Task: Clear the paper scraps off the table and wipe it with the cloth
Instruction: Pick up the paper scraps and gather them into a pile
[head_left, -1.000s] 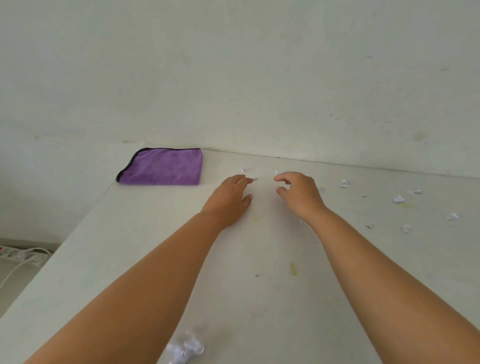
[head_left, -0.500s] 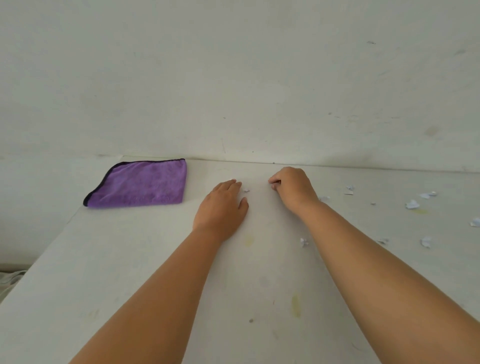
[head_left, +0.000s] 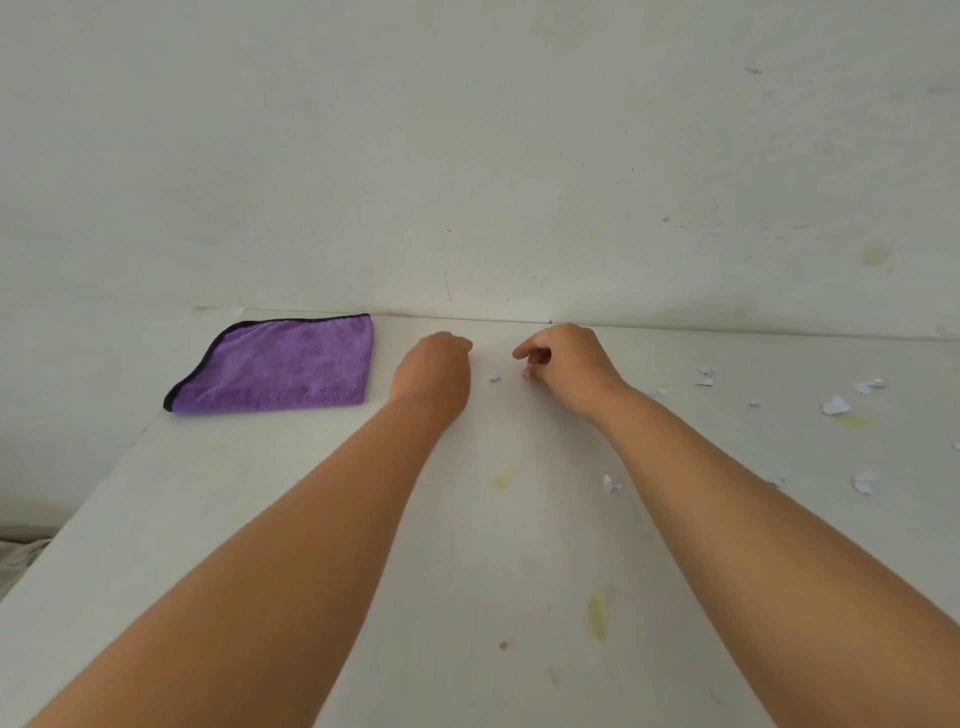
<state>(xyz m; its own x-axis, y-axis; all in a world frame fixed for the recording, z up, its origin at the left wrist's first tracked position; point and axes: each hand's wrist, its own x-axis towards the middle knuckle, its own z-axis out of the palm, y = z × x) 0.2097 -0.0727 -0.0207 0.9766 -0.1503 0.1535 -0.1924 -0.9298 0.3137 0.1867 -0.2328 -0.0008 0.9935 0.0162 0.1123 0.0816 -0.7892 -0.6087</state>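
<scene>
A folded purple microfibre cloth with a dark edge (head_left: 280, 364) lies flat at the far-left corner of the pale, stained table (head_left: 260, 519), just left of the left hand (head_left: 434, 371). That hand rests near the back edge with its fingers curled under; whether they hold a scrap I cannot tell, since the knuckles hide the fingertips. Between the two hands sits one tiny white paper scrap (head_left: 494, 379), loose on the surface. The right hand (head_left: 563, 364) is curled, forefinger crooked forward, and something pale shows at its thumb tip, perhaps a pinched scrap, though it is too small to be sure. To the right of that hand more torn white paper scraps (head_left: 836, 406) lie scattered, well apart from each other, and one lies beside the right forearm.

Judging the step as picking up scraps, it would go best by pinching each low with the fingertips, working rightward and saving the cloth until all are gone. The table's right side is cut off, so further scraps may lie unseen.
</scene>
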